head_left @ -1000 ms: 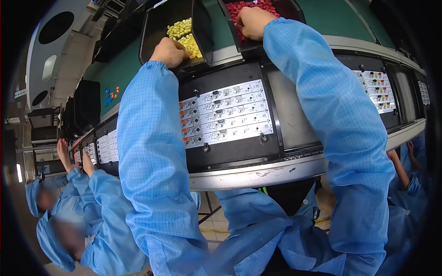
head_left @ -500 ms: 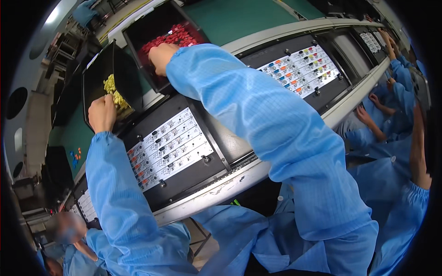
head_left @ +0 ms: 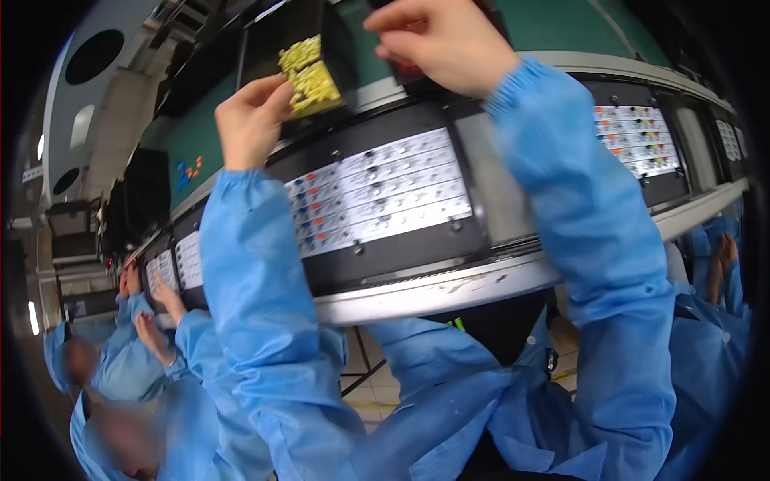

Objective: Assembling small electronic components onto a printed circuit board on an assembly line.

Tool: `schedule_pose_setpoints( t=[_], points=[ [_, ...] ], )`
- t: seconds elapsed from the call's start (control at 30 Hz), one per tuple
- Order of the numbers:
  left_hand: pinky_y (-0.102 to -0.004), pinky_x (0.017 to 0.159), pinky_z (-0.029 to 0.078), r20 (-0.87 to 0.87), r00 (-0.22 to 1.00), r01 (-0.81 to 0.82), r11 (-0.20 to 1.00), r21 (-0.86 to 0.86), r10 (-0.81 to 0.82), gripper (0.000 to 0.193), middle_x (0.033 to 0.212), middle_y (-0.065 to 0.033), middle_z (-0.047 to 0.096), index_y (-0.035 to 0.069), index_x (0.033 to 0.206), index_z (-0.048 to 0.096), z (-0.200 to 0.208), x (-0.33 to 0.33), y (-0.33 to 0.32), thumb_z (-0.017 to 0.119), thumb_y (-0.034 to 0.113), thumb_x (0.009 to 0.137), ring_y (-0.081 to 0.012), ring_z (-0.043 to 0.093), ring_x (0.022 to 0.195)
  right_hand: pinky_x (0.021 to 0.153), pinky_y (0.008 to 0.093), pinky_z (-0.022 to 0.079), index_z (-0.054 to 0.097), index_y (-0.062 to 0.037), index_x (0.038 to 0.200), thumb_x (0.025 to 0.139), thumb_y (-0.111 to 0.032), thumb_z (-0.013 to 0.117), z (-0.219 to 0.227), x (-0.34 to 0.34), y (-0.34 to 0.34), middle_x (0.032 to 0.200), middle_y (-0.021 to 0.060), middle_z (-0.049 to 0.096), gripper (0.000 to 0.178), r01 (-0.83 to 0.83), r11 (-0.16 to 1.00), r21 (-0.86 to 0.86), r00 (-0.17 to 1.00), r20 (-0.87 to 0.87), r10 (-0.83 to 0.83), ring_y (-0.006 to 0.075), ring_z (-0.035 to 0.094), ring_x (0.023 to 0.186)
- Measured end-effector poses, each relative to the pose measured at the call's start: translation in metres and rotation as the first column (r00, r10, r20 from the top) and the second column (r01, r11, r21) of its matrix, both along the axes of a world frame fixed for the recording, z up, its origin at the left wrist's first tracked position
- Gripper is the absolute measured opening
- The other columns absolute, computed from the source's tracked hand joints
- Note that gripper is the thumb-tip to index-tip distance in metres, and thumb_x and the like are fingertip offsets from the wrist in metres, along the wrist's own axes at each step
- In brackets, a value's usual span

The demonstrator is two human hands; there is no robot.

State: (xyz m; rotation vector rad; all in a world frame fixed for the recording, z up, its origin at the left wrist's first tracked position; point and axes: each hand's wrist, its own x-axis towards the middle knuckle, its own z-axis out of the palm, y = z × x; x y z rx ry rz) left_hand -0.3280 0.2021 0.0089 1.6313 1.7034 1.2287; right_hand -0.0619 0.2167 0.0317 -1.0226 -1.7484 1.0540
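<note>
My left hand [head_left: 250, 120] is at the near left corner of a black bin [head_left: 341, 48] of small yellow parts [head_left: 314, 86]. Its thumb and forefinger are pinched together; whatever lies between them is too small to make out. My right hand [head_left: 449, 44] is above a second dark bin of red parts [head_left: 407, 70], mostly hidden behind the hand. Those fingers are curled in, thumb close to forefinger, and anything held there cannot be made out. Below both hands a white circuit board panel [head_left: 385, 188] with black, blue and orange components lies in a black carrier [head_left: 417, 260].
A pale metal rail [head_left: 449, 290] runs along the near side. To the right sits another populated panel [head_left: 638, 140] in its carrier. Loose blue and orange parts [head_left: 189, 171] lie on the green surface at left. Co-workers in blue sit on both sides, one's hand [head_left: 152, 335] near the line.
The view has turned, shifting the bins and panel right in the picture. My left hand has drawn back from the yellow parts, and my right hand has come up from the red parts.
</note>
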Motion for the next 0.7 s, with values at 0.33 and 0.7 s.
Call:
schedule_pose_setpoints(
  t=[0.33,0.7],
  points=[
    [-0.0254,0.072,0.057,0.205,0.934,0.322,0.938,-0.126,-0.292,0.021,0.087,-0.0106,0.071,-0.002,0.106,0.072,0.004,-0.007,-0.052,0.068,0.003,0.086,-0.0146,0.068,0.075,0.077,0.0262,0.05,0.069,0.0027,0.109,0.088,0.0,0.063,-0.085,-0.027,-0.061,0.099,0.0081,0.065,0.022,-0.292,0.956,-0.042,0.955,0.046,0.293,0.015,0.062,0.088],
    [-0.0276,0.07,0.059,0.358,0.888,0.382,0.896,-0.225,-0.289,0.014,0.088,-0.011,0.071,-0.004,0.099,0.071,-0.022,-0.002,-0.058,0.07,0.0,0.086,-0.016,0.069,0.076,0.075,0.0307,0.052,0.07,0.0005,0.101,0.084,-0.002,0.067,-0.097,-0.037,-0.033,0.093,0.01,0.066,0.017,-0.221,0.951,0.217,0.946,0.283,0.155,0.0217,0.065,0.084]
  ],
)
